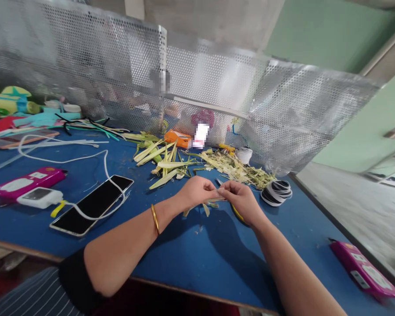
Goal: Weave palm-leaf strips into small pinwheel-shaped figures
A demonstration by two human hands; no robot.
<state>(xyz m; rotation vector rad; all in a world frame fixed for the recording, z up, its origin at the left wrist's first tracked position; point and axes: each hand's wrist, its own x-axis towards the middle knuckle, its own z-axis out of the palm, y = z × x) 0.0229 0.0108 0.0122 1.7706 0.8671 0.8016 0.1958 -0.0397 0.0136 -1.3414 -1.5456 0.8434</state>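
Observation:
Both hands meet over the middle of the blue table [197,250], fingertips pinched close together. My left hand [197,192], with a gold bangle at the wrist, is closed on a thin pale strip of husk [221,192]. My right hand [240,197] pinches the same strip from the other side; fingers cover most of it. Under the right hand lies a tool with a yellow handle [237,214], probably scissors, mostly hidden. Small husk pieces [206,210] lie below the hands. Beyond them are long pale green husk leaves [167,164] and a heap of shredded scraps [237,169].
At left lie a black-screened phone [94,204], a white cable [107,164], a white device [39,196] and a magenta case [29,182]. Another magenta case [365,270] sits at the right edge. A striped ribbon roll [275,193] and an orange box [178,139] stand before the perforated metal screen [210,74].

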